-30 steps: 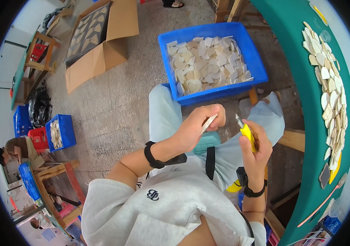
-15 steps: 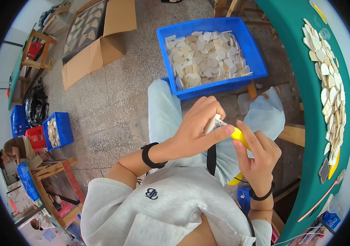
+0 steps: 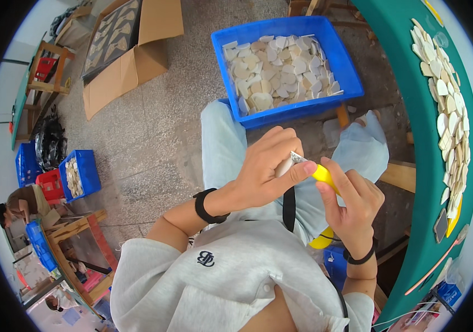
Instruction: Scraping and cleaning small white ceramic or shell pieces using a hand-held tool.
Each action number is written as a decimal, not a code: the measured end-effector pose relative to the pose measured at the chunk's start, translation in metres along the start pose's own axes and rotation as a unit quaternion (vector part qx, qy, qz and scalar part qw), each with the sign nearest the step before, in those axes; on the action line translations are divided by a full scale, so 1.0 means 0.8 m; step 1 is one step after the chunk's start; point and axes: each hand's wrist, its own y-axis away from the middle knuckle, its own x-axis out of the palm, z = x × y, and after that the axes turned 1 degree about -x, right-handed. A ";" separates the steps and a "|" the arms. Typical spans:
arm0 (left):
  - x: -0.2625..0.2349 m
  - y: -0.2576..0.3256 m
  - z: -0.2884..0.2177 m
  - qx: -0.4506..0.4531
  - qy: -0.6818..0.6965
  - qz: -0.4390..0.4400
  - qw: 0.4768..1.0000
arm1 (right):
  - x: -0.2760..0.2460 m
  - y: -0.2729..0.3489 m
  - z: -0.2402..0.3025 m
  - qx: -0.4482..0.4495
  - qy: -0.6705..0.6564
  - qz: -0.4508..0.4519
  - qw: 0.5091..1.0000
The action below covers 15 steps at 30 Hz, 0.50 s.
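My left hand [image 3: 265,167] is closed on a small white flat piece [image 3: 284,167], most of it hidden behind the fingers. My right hand [image 3: 354,206] grips a yellow-handled knife [image 3: 324,176] between thumb and fingers. Its short metal blade points left and lies against or just beside the white piece. The left thumb reaches across to the front end of the yellow handle. Both hands are above my lap, a little nearer than a blue bin [image 3: 293,108], which holds many similar pale flat pieces [image 3: 281,72].
To the right runs a green table [image 3: 394,41] bearing a long heap of pale pieces [image 3: 451,119], a phone [image 3: 441,226] and a thin pink stick [image 3: 433,268]. An open cardboard box [image 3: 117,77] stands far left. Near a smaller blue bin [image 3: 88,176], another person [image 3: 34,202] sits.
The knife blade has tilted up slightly at the white piece. My right hand has shifted a little right and down. The left hand still holds the piece.
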 end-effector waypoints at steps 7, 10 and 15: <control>-0.001 -0.004 0.000 -0.084 0.210 0.023 0.974 | 0.003 0.001 -0.004 0.068 -0.091 -0.042 0.993; -0.006 -0.009 0.005 -0.136 0.345 0.049 0.927 | 0.002 0.001 -0.004 0.098 -0.116 -0.047 0.987; -0.008 -0.011 0.005 -0.204 0.486 0.065 0.847 | 0.004 0.000 -0.001 0.097 -0.131 -0.034 0.986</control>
